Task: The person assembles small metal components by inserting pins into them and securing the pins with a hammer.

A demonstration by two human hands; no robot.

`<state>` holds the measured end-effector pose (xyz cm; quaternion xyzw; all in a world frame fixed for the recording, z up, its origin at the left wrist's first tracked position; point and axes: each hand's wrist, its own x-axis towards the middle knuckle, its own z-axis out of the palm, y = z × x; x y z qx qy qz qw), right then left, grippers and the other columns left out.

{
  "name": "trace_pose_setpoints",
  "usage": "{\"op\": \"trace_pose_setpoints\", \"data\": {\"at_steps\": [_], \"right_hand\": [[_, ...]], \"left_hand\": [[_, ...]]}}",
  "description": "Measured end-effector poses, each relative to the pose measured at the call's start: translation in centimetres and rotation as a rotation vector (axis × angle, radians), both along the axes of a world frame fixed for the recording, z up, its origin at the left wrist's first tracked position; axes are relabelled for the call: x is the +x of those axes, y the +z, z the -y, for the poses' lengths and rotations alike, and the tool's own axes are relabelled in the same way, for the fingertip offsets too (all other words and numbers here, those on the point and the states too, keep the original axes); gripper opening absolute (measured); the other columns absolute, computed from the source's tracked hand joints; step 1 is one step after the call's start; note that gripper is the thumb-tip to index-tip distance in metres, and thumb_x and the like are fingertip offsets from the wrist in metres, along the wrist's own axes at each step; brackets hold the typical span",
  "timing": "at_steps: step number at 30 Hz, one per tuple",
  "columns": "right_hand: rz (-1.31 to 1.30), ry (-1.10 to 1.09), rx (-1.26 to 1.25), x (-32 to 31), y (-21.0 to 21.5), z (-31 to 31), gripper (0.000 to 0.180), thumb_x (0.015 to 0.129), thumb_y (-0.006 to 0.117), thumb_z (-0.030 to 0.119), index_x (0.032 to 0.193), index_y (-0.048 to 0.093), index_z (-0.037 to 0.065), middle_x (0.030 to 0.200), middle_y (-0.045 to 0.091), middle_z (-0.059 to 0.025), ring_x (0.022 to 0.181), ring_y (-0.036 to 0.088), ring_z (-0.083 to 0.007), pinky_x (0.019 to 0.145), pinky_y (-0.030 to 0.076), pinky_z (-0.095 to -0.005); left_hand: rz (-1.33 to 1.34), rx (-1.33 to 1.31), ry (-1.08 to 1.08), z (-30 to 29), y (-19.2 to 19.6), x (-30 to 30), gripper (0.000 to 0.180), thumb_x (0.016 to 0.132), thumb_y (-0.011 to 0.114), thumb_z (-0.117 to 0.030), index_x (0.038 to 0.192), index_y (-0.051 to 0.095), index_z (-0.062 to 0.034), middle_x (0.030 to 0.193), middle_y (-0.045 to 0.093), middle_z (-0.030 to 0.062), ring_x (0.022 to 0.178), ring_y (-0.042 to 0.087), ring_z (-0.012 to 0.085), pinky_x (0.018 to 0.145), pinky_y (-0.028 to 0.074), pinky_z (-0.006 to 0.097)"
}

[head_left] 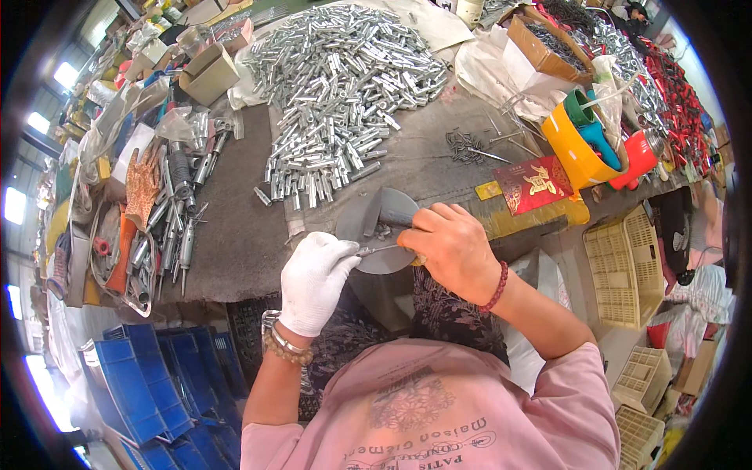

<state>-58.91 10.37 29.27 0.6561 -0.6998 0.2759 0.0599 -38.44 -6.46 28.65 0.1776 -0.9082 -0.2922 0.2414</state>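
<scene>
In a white knitted glove, my left hand (315, 278) pinches a small silvery metal part (364, 251) between thumb and fingers. My bare right hand (454, 247) is closed on a thin metal rod (385, 248), whose tip meets the part or lies very close to it. Beneath both hands, at the table's front edge, is a round grey dish-like piece (352, 215) with a raised curved section. A few small metal bits (381, 232) show in it; my right fingers hide some of it. Beyond lies a large heap of short silvery metal tubes (337, 94).
Loose screws or pins (465, 146) and a red printed packet (536, 185) lie to the right, beside a yellow container (578, 145). Tools and metal shafts (178, 196) crowd the left side. Blue bins (141, 384) and cream plastic crates (627, 270) stand below table height.
</scene>
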Motion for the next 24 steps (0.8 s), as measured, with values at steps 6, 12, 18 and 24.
{"op": "trace_pose_setpoints", "data": {"at_steps": [6,12,18,24], "right_hand": [[0.058,0.015,-0.051,-0.4,-0.6,0.4,0.022,0.077,0.074,0.004,0.095,0.079,0.015,0.092,0.062,-0.0038,0.091,0.064,-0.0289,0.082,0.052,-0.0427],[0.11,0.062,-0.026,-0.6,-0.9,1.1,0.01,0.085,0.074,0.008,0.09,0.078,0.016,0.092,0.062,-0.0034,0.094,0.064,-0.0277,0.086,0.05,-0.0429],[0.059,0.065,-0.061,-0.1,-0.7,1.3,0.023,0.077,0.077,0.007,0.098,0.08,0.016,0.093,0.064,-0.0041,0.094,0.068,-0.0275,0.083,0.053,-0.0418],[0.144,-0.371,-0.183,-6.7,-0.8,-1.0,0.015,0.087,0.078,0.004,0.099,0.078,0.013,0.096,0.072,-0.0105,0.094,0.074,-0.035,0.081,0.06,-0.0465]], "left_hand": [[-0.034,0.12,0.018,0.2,-0.9,0.3,0.019,0.086,0.084,0.0,0.105,0.082,-0.003,0.097,0.071,0.0099,0.096,0.069,0.0278,0.087,0.056,0.038],[-0.043,0.119,-0.019,0.1,-1.1,-0.2,0.017,0.085,0.085,0.001,0.102,0.082,-0.0023,0.097,0.07,0.0095,0.095,0.067,0.0272,0.085,0.055,0.037],[-0.019,0.076,0.043,0.1,-1.3,0.3,0.018,0.083,0.088,-0.002,0.1,0.082,-0.0051,0.097,0.072,0.0106,0.096,0.07,0.0301,0.086,0.057,0.04],[-0.015,0.067,0.051,-0.3,-0.9,0.3,0.019,0.082,0.087,-0.002,0.1,0.082,-0.0053,0.096,0.071,0.0112,0.097,0.069,0.0318,0.087,0.056,0.042]]}}
